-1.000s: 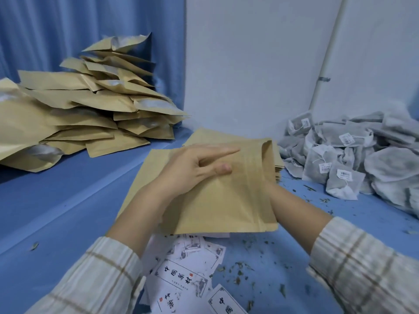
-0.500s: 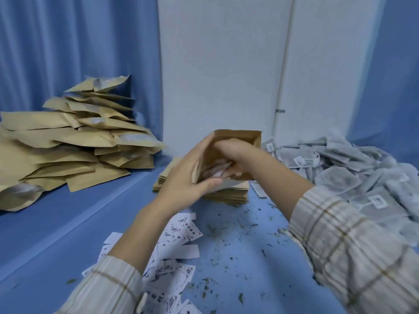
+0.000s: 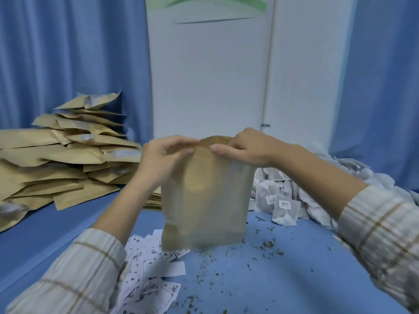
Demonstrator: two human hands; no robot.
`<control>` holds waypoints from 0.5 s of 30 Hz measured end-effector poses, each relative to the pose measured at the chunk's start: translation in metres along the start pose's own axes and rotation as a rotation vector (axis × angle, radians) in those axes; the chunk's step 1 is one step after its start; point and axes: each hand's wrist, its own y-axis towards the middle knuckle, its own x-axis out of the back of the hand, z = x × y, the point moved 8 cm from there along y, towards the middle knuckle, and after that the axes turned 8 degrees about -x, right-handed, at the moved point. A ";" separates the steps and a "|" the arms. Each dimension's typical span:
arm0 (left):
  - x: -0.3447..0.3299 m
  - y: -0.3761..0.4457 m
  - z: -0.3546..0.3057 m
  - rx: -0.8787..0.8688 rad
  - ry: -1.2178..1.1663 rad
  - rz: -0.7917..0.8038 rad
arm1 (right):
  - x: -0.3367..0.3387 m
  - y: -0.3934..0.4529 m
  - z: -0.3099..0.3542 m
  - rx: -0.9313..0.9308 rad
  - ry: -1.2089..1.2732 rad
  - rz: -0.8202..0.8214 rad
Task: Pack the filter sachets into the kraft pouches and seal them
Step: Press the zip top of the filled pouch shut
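A kraft pouch (image 3: 205,196) hangs upright and blurred over the blue table, its bottom edge just above the surface. My left hand (image 3: 164,156) pinches the pouch's top edge at the left corner. My right hand (image 3: 243,147) pinches the same edge at the right, thumb in front. The mouth bows slightly open between them. A heap of grey filter sachets (image 3: 283,200) with small white tags lies at the right. What is inside the pouch is hidden.
A tall pile of kraft pouches (image 3: 68,162) fills the left side. A flat stack of empty pouches (image 3: 154,200) lies behind the held one. White printed cards (image 3: 149,275) and loose herb crumbs (image 3: 260,248) litter the near table. Blue curtains and a white panel stand behind.
The pouch has been turned from lying flat to upright. My right hand came out of its mouth, and both hands now pinch the top edge.
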 end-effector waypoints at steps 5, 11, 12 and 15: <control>0.020 0.018 -0.003 0.030 0.015 -0.010 | 0.030 -0.014 -0.023 0.098 0.055 -0.190; 0.015 0.017 0.023 0.209 -0.211 -0.091 | 0.032 -0.014 -0.069 -0.142 0.539 -0.223; 0.009 0.012 0.030 0.260 -0.312 -0.105 | 0.030 -0.014 -0.071 -0.146 0.589 -0.240; -0.012 0.001 0.048 0.347 -0.439 -0.069 | 0.025 -0.013 -0.079 -0.161 0.668 -0.281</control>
